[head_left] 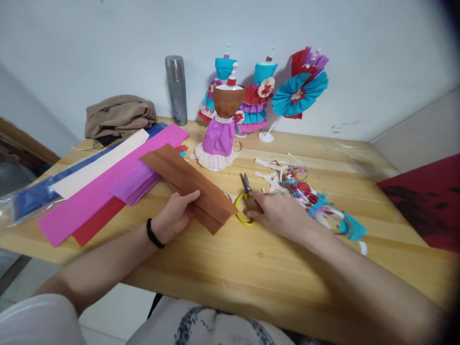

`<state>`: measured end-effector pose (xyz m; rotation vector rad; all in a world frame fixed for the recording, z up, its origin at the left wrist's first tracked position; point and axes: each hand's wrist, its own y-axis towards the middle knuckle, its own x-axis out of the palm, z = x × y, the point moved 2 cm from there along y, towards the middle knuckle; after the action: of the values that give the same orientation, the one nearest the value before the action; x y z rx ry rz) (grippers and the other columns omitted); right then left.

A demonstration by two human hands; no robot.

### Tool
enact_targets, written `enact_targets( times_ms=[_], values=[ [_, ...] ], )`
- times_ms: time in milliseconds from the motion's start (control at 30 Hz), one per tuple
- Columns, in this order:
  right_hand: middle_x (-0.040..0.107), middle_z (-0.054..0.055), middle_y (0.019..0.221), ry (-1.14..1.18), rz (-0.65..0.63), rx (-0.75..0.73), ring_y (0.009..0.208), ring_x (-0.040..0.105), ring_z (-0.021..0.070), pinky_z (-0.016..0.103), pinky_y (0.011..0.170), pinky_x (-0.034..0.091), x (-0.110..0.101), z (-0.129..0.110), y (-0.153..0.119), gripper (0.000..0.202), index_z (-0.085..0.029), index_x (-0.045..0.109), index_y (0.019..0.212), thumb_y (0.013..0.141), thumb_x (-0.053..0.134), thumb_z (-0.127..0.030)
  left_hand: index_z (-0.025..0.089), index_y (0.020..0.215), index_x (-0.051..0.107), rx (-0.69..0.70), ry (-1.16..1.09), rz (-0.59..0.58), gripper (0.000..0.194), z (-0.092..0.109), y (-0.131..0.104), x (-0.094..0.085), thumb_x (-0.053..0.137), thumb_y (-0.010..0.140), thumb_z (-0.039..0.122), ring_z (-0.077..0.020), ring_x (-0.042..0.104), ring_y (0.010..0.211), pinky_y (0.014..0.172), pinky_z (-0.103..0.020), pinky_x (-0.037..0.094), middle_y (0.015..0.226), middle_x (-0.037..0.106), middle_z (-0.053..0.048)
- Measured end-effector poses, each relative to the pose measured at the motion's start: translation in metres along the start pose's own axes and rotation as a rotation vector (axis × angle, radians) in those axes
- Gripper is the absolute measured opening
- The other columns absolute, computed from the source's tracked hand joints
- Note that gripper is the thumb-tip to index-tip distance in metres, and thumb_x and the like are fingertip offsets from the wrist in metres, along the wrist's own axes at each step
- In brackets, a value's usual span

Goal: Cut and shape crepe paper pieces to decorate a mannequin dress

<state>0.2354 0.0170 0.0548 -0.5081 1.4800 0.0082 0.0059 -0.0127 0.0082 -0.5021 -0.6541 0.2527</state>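
Note:
My left hand [176, 215] pinches a folded strip of brown crepe paper [201, 184], thumb on top and fingers underneath. The strip slants above the table, one end over the purple paper. My right hand [276, 211] is closed on the scissors [245, 184], which have yellow handles. Their blades point away from me, slightly apart, and the fingers partly cover one handle loop. Just beyond the brown paper stands a small dress form [219, 136] with a brown top, purple skirt and pale ruffled hem.
Magenta paper [108, 187] and other coloured sheets lie at the left, near a brown cloth [120, 115] and a flask [176, 91]. Other paper-dressed stands [264, 98] line the wall. Paper scraps [305, 191] are heaped at the right, and a red panel [427, 201] stands beyond.

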Motion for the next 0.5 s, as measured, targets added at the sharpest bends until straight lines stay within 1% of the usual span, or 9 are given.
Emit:
enact_targets(
  times_ms=[100, 200, 267, 300, 367, 400, 433, 500],
  values=[
    [0.075, 0.02, 0.103, -0.009, 0.006, 0.017, 0.088, 0.072, 0.0347, 0.033, 0.063, 0.041, 0.012, -0.002, -0.007, 0.041, -0.015, 0.059, 0.128, 0.091, 0.054, -0.033, 0.009, 0.092, 0.073, -0.008, -0.001, 0.005, 0.016, 0.0, 0.001, 0.0, 0.071, 0.078, 0.002, -0.0161, 0.07, 0.08, 0.075, -0.026, 0.057, 0.092, 0.077, -0.008],
    [0.073, 0.018, 0.106, 0.055, 0.053, 0.012, 0.088, 0.071, 0.0317, 0.032, 0.065, 0.042, 0.019, 0.001, -0.005, 0.054, -0.016, 0.05, 0.14, 0.087, 0.053, -0.025, 0.01, 0.096, 0.072, -0.031, -0.012, 0.017, 0.018, 0.001, 0.002, 0.001, 0.068, 0.081, 0.002, -0.0165, 0.07, 0.081, 0.077, -0.028, 0.058, 0.096, 0.077, -0.008],
    [0.072, 0.019, 0.108, 0.126, 0.094, 0.021, 0.086, 0.07, 0.03, 0.032, 0.066, 0.042, 0.02, 0.006, -0.001, 0.059, -0.015, 0.047, 0.142, 0.084, 0.054, -0.022, 0.01, 0.094, 0.072, -0.054, -0.039, 0.042, 0.016, 0.002, 0.002, 0.002, 0.064, 0.083, 0.001, -0.0157, 0.071, 0.079, 0.077, -0.027, 0.058, 0.092, 0.077, -0.007],
    [0.072, 0.018, 0.105, 0.188, 0.114, 0.02, 0.084, 0.069, 0.0287, 0.032, 0.065, 0.042, 0.02, 0.009, 0.001, 0.059, -0.015, 0.047, 0.141, 0.083, 0.055, -0.022, 0.01, 0.092, 0.072, -0.065, -0.053, 0.056, 0.016, 0.002, 0.002, 0.003, 0.061, 0.085, 0.0, -0.0149, 0.07, 0.077, 0.075, -0.026, 0.058, 0.089, 0.076, -0.006],
    [0.071, 0.011, 0.09, 0.403, 0.141, 0.01, 0.074, 0.065, 0.0245, 0.031, 0.062, 0.042, 0.02, 0.02, 0.003, 0.056, -0.016, 0.049, 0.136, 0.082, 0.056, -0.026, 0.01, 0.089, 0.071, -0.088, -0.074, 0.066, 0.017, 0.003, 0.001, 0.005, 0.058, 0.086, -0.001, -0.0141, 0.07, 0.073, 0.072, -0.025, 0.058, 0.085, 0.076, -0.005],
    [0.069, 0.007, 0.082, 0.564, 0.141, -0.001, 0.069, 0.062, 0.0218, 0.03, 0.06, 0.041, 0.019, 0.025, 0.003, 0.055, -0.017, 0.049, 0.133, 0.08, 0.057, -0.027, 0.01, 0.089, 0.071, -0.098, -0.08, 0.064, 0.017, 0.004, 0.001, 0.006, 0.057, 0.087, -0.001, -0.0142, 0.07, 0.073, 0.072, -0.025, 0.058, 0.084, 0.076, -0.006],
    [0.065, 0.003, 0.077, 0.746, 0.134, -0.005, 0.064, 0.059, 0.0194, 0.028, 0.056, 0.041, 0.019, 0.031, 0.001, 0.056, -0.018, 0.049, 0.13, 0.076, 0.059, -0.028, 0.009, 0.089, 0.071, -0.109, -0.083, 0.06, 0.018, 0.004, 0.001, 0.006, 0.056, 0.087, -0.001, -0.0145, 0.07, 0.073, 0.072, -0.026, 0.058, 0.084, 0.076, -0.006],
    [0.059, -0.002, 0.074, 1.104, 0.111, -0.022, 0.061, 0.055, 0.0159, 0.026, 0.051, 0.041, 0.019, 0.041, -0.007, 0.061, -0.021, 0.048, 0.125, 0.066, 0.064, -0.027, 0.009, 0.089, 0.07, -0.124, -0.088, 0.048, 0.018, 0.005, 0.001, 0.006, 0.055, 0.088, -0.001, -0.0152, 0.07, 0.074, 0.072, -0.026, 0.059, 0.085, 0.076, -0.007]
  ],
)
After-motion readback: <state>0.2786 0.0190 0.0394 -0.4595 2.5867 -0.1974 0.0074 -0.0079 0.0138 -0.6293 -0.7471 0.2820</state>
